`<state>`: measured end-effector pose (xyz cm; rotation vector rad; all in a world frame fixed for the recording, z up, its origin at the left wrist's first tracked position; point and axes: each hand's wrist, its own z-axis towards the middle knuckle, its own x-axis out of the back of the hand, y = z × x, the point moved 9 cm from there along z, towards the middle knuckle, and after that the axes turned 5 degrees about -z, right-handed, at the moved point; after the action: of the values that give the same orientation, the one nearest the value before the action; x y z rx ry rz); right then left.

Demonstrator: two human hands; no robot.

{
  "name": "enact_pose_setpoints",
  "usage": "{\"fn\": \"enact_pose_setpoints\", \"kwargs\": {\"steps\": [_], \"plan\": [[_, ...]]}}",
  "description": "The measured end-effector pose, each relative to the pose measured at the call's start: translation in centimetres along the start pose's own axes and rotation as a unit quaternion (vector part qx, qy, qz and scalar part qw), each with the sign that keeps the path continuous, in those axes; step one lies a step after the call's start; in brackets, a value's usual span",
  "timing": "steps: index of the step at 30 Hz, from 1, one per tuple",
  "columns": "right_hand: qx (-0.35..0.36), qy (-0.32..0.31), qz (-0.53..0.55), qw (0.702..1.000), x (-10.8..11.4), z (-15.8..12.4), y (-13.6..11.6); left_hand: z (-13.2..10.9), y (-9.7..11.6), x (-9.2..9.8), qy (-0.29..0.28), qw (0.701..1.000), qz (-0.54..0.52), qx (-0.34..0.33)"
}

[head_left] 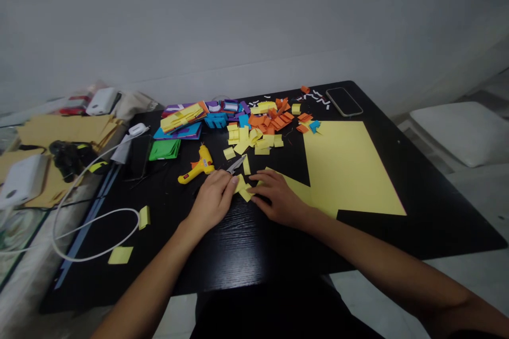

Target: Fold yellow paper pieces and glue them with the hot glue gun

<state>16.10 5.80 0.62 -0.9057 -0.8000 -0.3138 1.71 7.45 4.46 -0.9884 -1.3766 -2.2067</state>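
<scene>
My left hand [214,196] rests on the black table, fingers curled together, thumb and fingertips on the edge of a small yellow paper piece [240,184]. Beyond its knuckles the grey blades of scissors [236,164] stick out; their handles are mostly hidden by that hand. My right hand [280,198] is open, its fingers apart, with the tips at another small folded yellow paper piece [246,194]. A narrow yellow strip [246,164] lies just past the blades. Under and beside my right forearm is a large yellow paper sheet [350,164] with a part cut out.
A yellow glue gun [201,164] lies left of the scissors. Behind are piles of folded yellow and orange paper [274,122], green paper [165,149] and a phone [344,101]. A white cable [95,259] loops at left, near two loose yellow pieces [120,255].
</scene>
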Motion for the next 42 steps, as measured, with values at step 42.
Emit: {"fn": "enact_pose_setpoints", "kwargs": {"steps": [42], "plan": [[-0.179,0.045,-0.034,0.982,2.6,0.3,4.3,-0.7,0.5,-2.4,-0.058,0.993,0.058,-0.084]]}}
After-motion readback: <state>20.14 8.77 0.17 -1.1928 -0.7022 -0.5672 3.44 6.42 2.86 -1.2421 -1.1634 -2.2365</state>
